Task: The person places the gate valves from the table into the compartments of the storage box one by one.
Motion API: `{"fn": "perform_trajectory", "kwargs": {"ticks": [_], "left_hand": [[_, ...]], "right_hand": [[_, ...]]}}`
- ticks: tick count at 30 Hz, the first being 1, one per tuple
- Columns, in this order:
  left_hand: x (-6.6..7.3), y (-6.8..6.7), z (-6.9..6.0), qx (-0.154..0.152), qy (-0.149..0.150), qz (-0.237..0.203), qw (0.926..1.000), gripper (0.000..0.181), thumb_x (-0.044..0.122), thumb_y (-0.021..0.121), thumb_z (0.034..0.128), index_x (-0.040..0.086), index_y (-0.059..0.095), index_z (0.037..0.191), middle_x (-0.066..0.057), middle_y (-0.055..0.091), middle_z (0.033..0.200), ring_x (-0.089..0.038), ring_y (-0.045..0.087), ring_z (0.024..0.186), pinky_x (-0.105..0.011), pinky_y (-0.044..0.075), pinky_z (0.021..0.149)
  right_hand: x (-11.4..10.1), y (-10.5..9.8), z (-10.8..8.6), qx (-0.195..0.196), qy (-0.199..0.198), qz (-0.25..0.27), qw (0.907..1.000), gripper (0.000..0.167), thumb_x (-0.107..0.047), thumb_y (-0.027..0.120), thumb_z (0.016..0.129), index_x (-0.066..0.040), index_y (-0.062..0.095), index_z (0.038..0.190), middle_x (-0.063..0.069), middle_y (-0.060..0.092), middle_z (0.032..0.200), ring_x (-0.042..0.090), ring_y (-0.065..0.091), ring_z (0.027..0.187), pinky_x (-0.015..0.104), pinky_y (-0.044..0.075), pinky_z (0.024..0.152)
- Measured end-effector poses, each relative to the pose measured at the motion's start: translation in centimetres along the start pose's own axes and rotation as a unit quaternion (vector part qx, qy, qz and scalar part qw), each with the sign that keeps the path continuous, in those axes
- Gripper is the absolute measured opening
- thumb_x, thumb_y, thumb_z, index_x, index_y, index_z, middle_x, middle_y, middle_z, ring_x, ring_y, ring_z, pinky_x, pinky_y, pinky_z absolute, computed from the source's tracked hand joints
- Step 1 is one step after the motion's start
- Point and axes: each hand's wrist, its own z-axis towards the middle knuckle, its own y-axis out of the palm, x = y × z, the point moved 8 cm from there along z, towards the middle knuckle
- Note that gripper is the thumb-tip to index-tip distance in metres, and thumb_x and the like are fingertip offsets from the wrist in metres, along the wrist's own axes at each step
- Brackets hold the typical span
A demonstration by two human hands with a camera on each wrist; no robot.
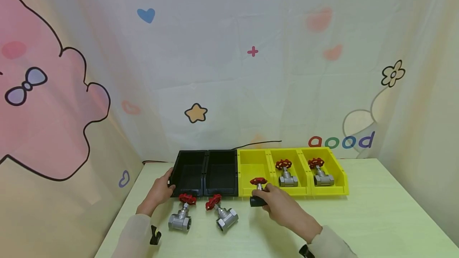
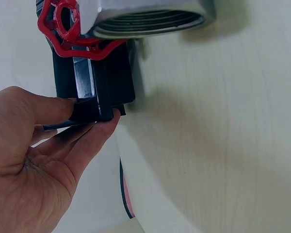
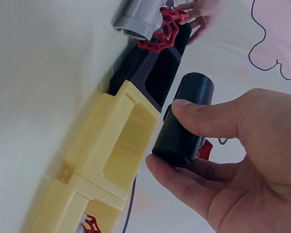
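My right hand pinches a valve with a black cylindrical body and a red handwheel, held up in front of the leftmost yellow bin. The left hand grips the outer left wall of the black bins, thumb on one side and fingers on the other. Two silver valves with red handwheels, one at left and one angled, lie on the table before the black bins. Another pair of silver valves sits in the middle yellow bin and the right yellow bin.
The bins stand in one row near the back of the pale table, black ones left, yellow ones right. A printed curtain hangs behind. A thin dark cord shows behind the bins.
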Motion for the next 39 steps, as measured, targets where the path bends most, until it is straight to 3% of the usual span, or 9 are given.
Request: {"fn": "perform_trajectory", "kwargs": {"ticks": [8, 13, 19, 22, 29, 34, 39], "left_hand": [[-0.1, 0.1, 0.0, 0.001, -0.006, -0.005, 1.0000, 0.072, 0.003, 0.060, 0.0924, -0.003, 0.023, 0.154, -0.026, 0.066, 0.104, -0.013, 0.036, 0.048, -0.030, 0.036, 0.054], [-0.1, 0.1, 0.0, 0.003, -0.001, -0.001, 1.0000, 0.071, 0.003, 0.060, 0.0924, -0.004, 0.024, 0.153, -0.032, 0.062, 0.118, -0.014, 0.037, 0.050, -0.030, 0.036, 0.056], [-0.1, 0.1, -0.1, 0.000, 0.001, -0.004, 1.0000, 0.071, 0.003, 0.060, 0.0927, -0.004, 0.023, 0.154, -0.024, 0.067, 0.097, -0.014, 0.037, 0.048, -0.031, 0.036, 0.055], [-0.2, 0.1, 0.0, 0.002, 0.000, -0.005, 1.0000, 0.071, 0.003, 0.060, 0.0926, -0.003, 0.024, 0.154, -0.025, 0.067, 0.101, -0.014, 0.037, 0.049, -0.030, 0.036, 0.056], [-0.1, 0.0, 0.1, -0.003, 0.000, -0.008, 1.0000, 0.072, 0.004, 0.059, 0.0930, -0.004, 0.022, 0.154, -0.022, 0.066, 0.093, -0.013, 0.035, 0.047, -0.030, 0.036, 0.056], [-0.1, 0.0, 0.1, 0.001, 0.002, 0.000, 1.0000, 0.071, 0.003, 0.060, 0.0923, -0.005, 0.023, 0.153, -0.034, 0.060, 0.122, -0.016, 0.042, 0.054, -0.031, 0.039, 0.059], [0.1, 0.0, 0.0, 0.002, 0.004, 0.004, 1.0000, 0.071, 0.002, 0.060, 0.0921, -0.005, 0.024, 0.153, -0.036, 0.056, 0.129, -0.018, 0.046, 0.059, -0.032, 0.040, 0.061]], "right_hand": [[0.5, -0.7, 1.0, 0.007, 0.012, -0.006, 0.9999, 0.048, -0.008, 0.076, 0.083, -0.023, 0.065, 0.127, 0.008, 0.062, 0.102, 0.016, 0.051, 0.077, 0.034, 0.053, 0.074], [0.7, -1.1, 1.5, 0.018, 0.009, -0.012, 0.9997, 0.048, -0.009, 0.077, 0.083, -0.023, 0.065, 0.127, 0.011, 0.063, 0.105, 0.019, 0.056, 0.081, 0.038, 0.055, 0.078], [1.2, -1.3, 2.2, 0.021, 0.021, -0.006, 0.9995, 0.050, -0.009, 0.077, 0.083, -0.023, 0.064, 0.129, 0.014, 0.063, 0.114, 0.024, 0.060, 0.090, 0.043, 0.056, 0.083], [1.3, -1.4, 2.6, 0.028, 0.020, -0.013, 0.9993, 0.049, -0.010, 0.077, 0.083, -0.022, 0.064, 0.129, 0.012, 0.063, 0.111, 0.023, 0.059, 0.088, 0.041, 0.056, 0.082], [1.6, -1.7, 3.7, 0.042, 0.021, -0.018, 0.9988, 0.049, -0.010, 0.077, 0.083, -0.022, 0.064, 0.129, 0.011, 0.063, 0.109, 0.020, 0.057, 0.080, 0.038, 0.057, 0.078], [1.9, -1.8, 4.5, 0.039, 0.032, -0.015, 0.9986, 0.049, -0.010, 0.076, 0.084, -0.022, 0.063, 0.130, 0.009, 0.062, 0.106, 0.019, 0.055, 0.081, 0.037, 0.057, 0.079], [2.2, -2.0, 5.2, 0.044, 0.033, -0.021, 0.9982, 0.050, -0.011, 0.076, 0.084, -0.021, 0.063, 0.131, 0.009, 0.062, 0.108, 0.020, 0.057, 0.085, 0.038, 0.056, 0.083]]}}
